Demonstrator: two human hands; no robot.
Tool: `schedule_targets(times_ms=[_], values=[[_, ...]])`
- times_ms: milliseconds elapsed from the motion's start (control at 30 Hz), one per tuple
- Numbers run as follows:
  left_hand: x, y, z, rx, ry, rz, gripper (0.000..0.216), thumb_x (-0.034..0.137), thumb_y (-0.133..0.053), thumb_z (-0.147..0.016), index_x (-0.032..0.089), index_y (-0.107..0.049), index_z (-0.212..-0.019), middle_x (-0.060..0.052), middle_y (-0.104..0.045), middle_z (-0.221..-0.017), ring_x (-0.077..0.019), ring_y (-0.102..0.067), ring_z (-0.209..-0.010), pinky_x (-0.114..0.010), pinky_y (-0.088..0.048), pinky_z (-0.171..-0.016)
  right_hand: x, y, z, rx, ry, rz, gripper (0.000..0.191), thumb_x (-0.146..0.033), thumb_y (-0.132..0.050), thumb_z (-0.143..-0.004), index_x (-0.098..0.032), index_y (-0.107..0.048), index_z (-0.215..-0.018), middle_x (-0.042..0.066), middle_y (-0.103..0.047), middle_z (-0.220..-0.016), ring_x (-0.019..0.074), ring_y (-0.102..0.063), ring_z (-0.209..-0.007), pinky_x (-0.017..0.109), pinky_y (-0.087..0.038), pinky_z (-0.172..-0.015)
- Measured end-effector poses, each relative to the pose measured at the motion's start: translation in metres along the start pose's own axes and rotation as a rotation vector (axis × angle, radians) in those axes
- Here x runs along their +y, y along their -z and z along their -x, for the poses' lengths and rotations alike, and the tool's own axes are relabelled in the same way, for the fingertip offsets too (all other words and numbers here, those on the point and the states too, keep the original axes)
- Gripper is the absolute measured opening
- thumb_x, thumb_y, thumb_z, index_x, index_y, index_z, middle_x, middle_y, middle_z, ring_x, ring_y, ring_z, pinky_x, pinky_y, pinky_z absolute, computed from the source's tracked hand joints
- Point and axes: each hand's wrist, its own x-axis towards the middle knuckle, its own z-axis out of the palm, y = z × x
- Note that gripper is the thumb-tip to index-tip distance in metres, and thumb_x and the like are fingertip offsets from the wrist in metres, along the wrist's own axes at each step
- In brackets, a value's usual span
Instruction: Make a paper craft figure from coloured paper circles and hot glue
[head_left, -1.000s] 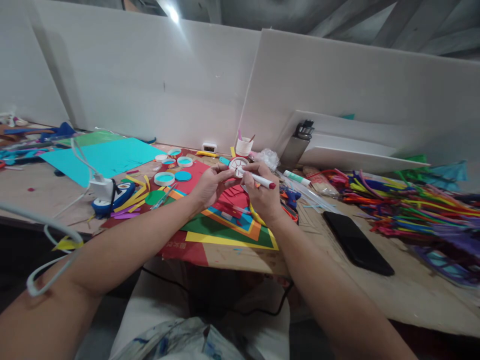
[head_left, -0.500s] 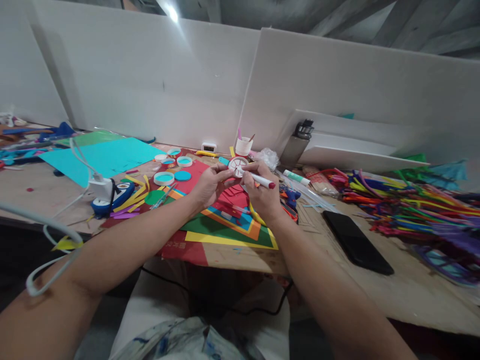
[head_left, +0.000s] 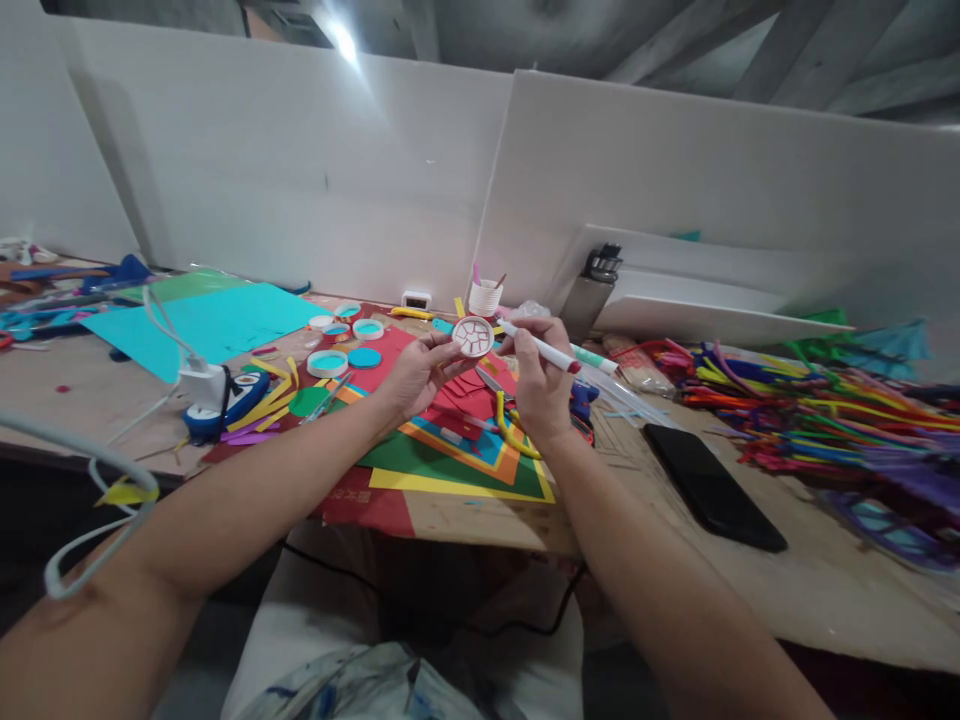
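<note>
My left hand [head_left: 426, 372] is closed on the edge of a small round white lid-like disc [head_left: 473, 337], tilted so its face shows dark red lines in a cell pattern. In my right hand [head_left: 538, 375] is a white marker pen [head_left: 551, 354] with a dark red end, held just right of the disc, its tip apart from it. Below both hands lie red paper pieces [head_left: 461, 400] on stacked coloured sheets [head_left: 480, 480]. Scissors with yellow handles [head_left: 514, 430] lie partly hidden by my right hand.
Shallow round tubs [head_left: 328, 363] and a turquoise sheet [head_left: 202, 325] lie left. A paper cup [head_left: 485, 297] and a bottle [head_left: 592, 295] stand behind. To the right are a black phone [head_left: 712, 485] and many pipe cleaners [head_left: 810, 400]. A cable adapter [head_left: 202, 380] stands left.
My right hand has drawn the marker away from the disc, to the right. The disc's patterned face is now uncovered, still in my left hand.
</note>
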Motion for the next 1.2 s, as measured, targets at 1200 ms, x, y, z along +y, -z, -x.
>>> schedule_targets(times_ms=[1200], values=[[-0.0014,-0.0029,0.0028,0.000,-0.043,-0.037,0.026,0.016,-0.079,-0.063,0.014,-0.057,-0.078,-0.002,-0.068,-0.083,-0.0137,-0.065,-0.085,-0.035,-0.050,-0.091,-0.0010,-0.0023,0.0055,-0.147,0.035,0.184,0.006,-0.027,-0.054,-0.088,-0.022,-0.055,-0.089,0.000,-0.067,-0.078,0.0146,-0.063,-0.068,0.030,-0.049,-0.067]])
